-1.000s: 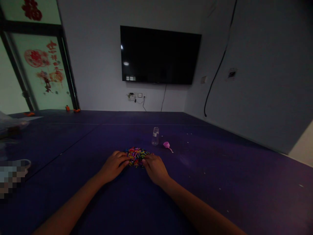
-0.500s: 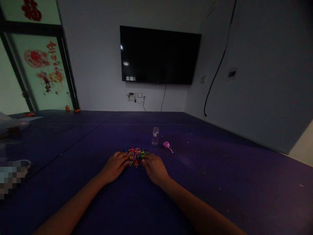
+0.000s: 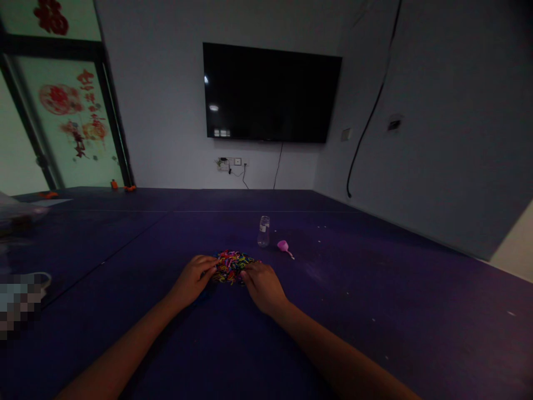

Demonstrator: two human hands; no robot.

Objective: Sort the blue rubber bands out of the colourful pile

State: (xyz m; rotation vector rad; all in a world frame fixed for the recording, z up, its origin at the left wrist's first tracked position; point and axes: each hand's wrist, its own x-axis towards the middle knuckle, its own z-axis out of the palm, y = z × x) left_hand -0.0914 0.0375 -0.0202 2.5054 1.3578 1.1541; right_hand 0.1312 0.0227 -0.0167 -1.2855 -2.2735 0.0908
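A heap of small multicoloured pieces (image 3: 231, 264) lies on the dark purple surface (image 3: 375, 300) in front of me. My left hand (image 3: 192, 279) rests at the heap's left edge, fingers bent with the tips in the pieces. My right hand (image 3: 261, 285) lies at the heap's right edge, fingers curled down onto it. What the fingertips pinch, if anything, is too small and dark to make out. Both forearms reach in from the bottom of the view.
A small clear bottle (image 3: 264, 231) stands behind the heap, with a pink funnel-like piece (image 3: 283, 246) beside it. A black screen (image 3: 270, 94) hangs on the far wall. Plastic bags (image 3: 19, 211) lie at far left. A wall runs along the right.
My left hand has shifted slightly, its fingers curling more toward the heap. The right hand and the heap stay nearly where they were.
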